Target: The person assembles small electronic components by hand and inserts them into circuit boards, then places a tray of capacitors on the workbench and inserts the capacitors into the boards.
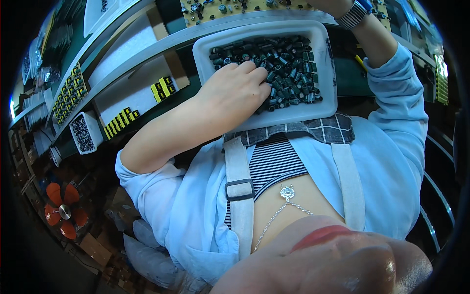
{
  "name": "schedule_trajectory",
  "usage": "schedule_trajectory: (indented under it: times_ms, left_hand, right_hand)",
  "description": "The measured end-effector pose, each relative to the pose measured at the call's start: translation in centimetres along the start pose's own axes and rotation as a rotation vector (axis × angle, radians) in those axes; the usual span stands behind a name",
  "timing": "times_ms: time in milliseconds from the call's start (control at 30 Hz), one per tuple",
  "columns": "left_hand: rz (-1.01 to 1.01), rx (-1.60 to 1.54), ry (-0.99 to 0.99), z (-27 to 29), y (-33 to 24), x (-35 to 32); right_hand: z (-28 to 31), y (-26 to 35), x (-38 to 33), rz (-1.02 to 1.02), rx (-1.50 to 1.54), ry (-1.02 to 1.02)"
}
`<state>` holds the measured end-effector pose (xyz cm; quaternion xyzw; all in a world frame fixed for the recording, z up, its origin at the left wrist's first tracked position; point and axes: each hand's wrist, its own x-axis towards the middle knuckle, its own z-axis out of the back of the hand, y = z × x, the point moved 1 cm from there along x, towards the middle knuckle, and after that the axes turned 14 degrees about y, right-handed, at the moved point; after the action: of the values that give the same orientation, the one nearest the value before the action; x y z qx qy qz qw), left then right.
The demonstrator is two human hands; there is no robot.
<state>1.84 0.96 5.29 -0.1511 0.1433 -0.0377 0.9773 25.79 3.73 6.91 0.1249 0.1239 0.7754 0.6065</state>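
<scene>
A white plastic bin [197, 51] stands close in front of my chest, holding a heap of small dark cylindrical capacitors [293, 73]. My left hand [234, 90] reaches over the bin's left side, its fingers curled down into the heap. Those fingertips are hidden, so whatever they pinch does not show. Beyond the bin lies a tan circuit board [230, 9] with many small components standing on it. At the top edge, over the board's right part, is my right hand [330, 6], with a banded wrist; the picture cuts off its fingers.
A metal rail [181, 35] runs between bin and board. To the left lie yellow-and-black block parts [163, 89], a tray of more such parts [69, 95] and a small white box [99, 131] of tiny pieces. An orange-bladed fan [65, 211] stands at lower left.
</scene>
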Motion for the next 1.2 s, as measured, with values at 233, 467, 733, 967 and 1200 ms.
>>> schedule_trajectory:
  times_ms: [233, 467, 733, 967, 1200]
  left_hand:
    - [0.014, 0.032, 0.038, 0.0, 0.1, -0.1]
    - [-0.003, -0.034, -0.043, 0.2, 0.3, -0.4]
    - [-0.004, -0.300, -0.415, 2.2, 3.0, -1.5]
    - [0.424, -0.755, -0.572, 6.2, 6.6, -0.5]
    - [0.491, -0.629, -0.586, 7.2, 11.2, -0.1]
  right_hand:
    - [0.9, 1.0, -0.1, 0.029, -0.184, 0.013]
    - [0.6, 2.0, 0.6, 0.001, -0.310, 0.043]
    - [2.5, 3.1, -1.2, 0.148, -0.260, -0.012]
    - [1.9, 2.8, -3.4, 0.215, -0.287, 0.078]
    - [-2.0, 5.7, -8.4, 0.340, -0.210, 0.439]
